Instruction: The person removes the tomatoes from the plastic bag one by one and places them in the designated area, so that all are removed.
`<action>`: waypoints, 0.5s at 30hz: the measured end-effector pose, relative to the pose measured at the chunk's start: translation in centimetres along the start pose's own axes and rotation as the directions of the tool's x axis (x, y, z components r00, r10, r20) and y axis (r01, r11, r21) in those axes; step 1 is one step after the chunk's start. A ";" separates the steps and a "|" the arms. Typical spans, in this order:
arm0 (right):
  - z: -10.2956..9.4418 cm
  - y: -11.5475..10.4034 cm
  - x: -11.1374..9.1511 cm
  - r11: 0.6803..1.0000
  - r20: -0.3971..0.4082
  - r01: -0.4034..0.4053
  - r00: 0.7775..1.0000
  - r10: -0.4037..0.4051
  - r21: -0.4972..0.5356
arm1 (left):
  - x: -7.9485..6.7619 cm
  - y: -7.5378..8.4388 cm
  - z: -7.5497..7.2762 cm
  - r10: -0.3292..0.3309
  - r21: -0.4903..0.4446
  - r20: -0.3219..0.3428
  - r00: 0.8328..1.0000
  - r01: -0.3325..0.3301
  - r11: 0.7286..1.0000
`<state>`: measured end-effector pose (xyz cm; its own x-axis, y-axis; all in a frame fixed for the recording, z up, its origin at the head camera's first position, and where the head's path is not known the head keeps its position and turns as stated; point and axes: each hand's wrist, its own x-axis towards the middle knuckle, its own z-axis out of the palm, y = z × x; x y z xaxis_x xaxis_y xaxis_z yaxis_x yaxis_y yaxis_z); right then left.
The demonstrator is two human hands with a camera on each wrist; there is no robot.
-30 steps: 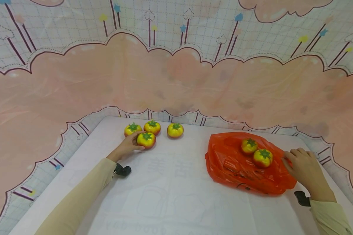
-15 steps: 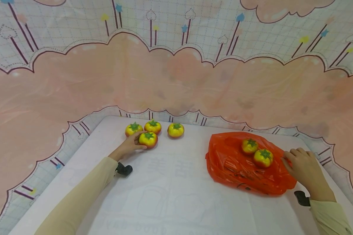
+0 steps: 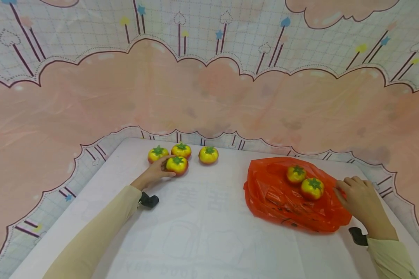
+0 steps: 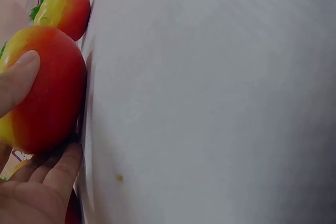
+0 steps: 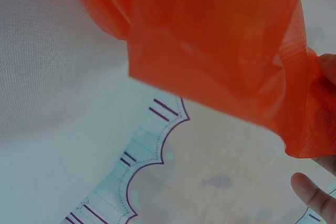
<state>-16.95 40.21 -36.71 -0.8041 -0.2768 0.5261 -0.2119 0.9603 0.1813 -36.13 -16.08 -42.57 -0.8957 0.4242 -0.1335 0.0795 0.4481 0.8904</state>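
My left hand point(image 3: 157, 170) grips a yellow-and-red tomato point(image 3: 177, 166) with a green leafy top. In the left wrist view the thumb lies on one side of this tomato point(image 4: 50, 98) and the fingers curl under the other. Three more tomatoes stand close by: one at the far left point(image 3: 157, 154), one just behind point(image 3: 181, 151) and one to the right point(image 3: 208, 155). My right hand point(image 3: 359, 197) pinches the right edge of a red plastic bag point(image 3: 276, 205); the right wrist view shows the bag point(image 5: 210, 51) bunched at the fingers. Two tomatoes point(image 3: 312, 188) lie at the bag.
A white-covered table point(image 3: 202, 248) bears everything. Behind it hangs a patterned cloth point(image 3: 209, 97) in peach and white, which also shows beyond the table's left and right edges. A dark wrist-worn piece point(image 3: 149, 200) sticks out below the left hand.
My left hand has shifted slightly to the right with the tomato. The right hand and the bag look the same.
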 end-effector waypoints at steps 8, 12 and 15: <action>0.0 -0.1 0.0 1.000 0.003 -0.005 1.000 0.005 0.002 | 0.0 0.0 -0.1 0.006 0.020 0.000 1.000 -0.006 1.000; -0.1 -0.1 0.1 1.000 0.002 -0.005 1.000 0.005 0.002 | 0.0 -0.1 -0.2 0.012 0.028 0.002 1.000 -0.012 1.000; -0.1 -0.1 0.1 1.000 0.003 -0.007 1.000 0.007 0.000 | -0.3 -0.1 -0.3 0.020 0.032 0.004 1.000 -0.020 0.999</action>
<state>-16.95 40.11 -36.63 -0.8075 -0.2696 0.5246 -0.2058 0.9623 0.1778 -35.99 -16.50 -42.47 -0.8920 0.4364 -0.1177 0.1112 0.4644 0.8786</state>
